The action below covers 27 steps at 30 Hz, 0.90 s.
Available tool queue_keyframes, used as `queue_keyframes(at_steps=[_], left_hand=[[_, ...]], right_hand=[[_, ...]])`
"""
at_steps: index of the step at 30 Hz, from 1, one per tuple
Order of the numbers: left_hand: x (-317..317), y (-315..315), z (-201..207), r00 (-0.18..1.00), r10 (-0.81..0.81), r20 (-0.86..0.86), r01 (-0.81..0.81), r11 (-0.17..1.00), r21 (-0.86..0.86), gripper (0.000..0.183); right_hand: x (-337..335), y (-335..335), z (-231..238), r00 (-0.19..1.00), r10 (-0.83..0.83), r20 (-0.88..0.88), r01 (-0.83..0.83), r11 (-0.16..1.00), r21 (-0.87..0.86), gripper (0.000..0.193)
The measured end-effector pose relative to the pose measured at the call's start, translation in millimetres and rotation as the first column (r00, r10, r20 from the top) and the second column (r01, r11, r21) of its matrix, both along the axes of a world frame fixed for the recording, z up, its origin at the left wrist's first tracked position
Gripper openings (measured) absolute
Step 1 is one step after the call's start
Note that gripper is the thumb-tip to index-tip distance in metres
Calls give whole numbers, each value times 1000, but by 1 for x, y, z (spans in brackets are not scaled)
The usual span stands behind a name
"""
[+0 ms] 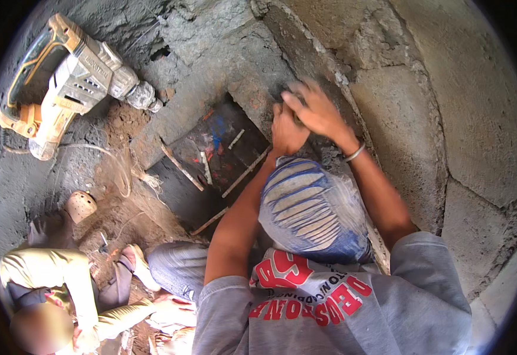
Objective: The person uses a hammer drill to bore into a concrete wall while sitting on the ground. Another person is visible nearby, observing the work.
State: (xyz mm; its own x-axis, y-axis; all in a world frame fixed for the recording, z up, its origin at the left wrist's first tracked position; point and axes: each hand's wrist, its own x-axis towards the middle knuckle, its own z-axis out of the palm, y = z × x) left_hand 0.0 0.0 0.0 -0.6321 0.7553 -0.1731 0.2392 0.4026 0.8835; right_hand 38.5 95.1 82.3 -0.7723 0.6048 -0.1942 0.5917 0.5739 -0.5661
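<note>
Both hands meet above the rough concrete edge [249, 97] beside a dark rectangular opening [178, 192]. My right hand [317, 112], with a pale bracelet [355, 152] at its wrist, crosses over the fingers of my left hand [289, 133]. The right fingers are stretched out and smeared by motion; no object shows in them. Most of the left fingers are hidden behind the right hand. Short bars [246, 171] stick out around and across the opening, with red and blue scraps [217, 131] between them. My bent knee in ripped jeans [306, 201] rises between my forearms.
A dusty orange and grey power drill [87, 80] lies at the upper left, near a cord [90, 146] and frayed fibres [150, 179]. At the lower left sits another person [51, 278] in light clothing. Cracked concrete [483, 136] slopes up along the right.
</note>
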Motion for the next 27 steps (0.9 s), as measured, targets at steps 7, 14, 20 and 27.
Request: queue_keyframes(at_steps=[7, 14, 20, 27], left_hand=[[-1, -41, -30, 881, -436, 185, 383, 886, 263, 34], [-177, -86, -4, 755, -66, -652, -52, 986, -161, 46], [-201, -134, -44, 691, -316, -650, -82, 860, -504, 89], [-195, -120, -37, 747, -318, -584, -53, 847, -529, 99]], right_hand=[[95, -1, -84, 824, -471, 315, 422, 139, -896, 41], [156, 17, -127, 866, -76, 494, 212, 951, -225, 54], [110, -15, -80, 996, -85, 16, 86, 966, -242, 45], [87, 2, -100, 935, 96, 343, -68, 993, -92, 45]])
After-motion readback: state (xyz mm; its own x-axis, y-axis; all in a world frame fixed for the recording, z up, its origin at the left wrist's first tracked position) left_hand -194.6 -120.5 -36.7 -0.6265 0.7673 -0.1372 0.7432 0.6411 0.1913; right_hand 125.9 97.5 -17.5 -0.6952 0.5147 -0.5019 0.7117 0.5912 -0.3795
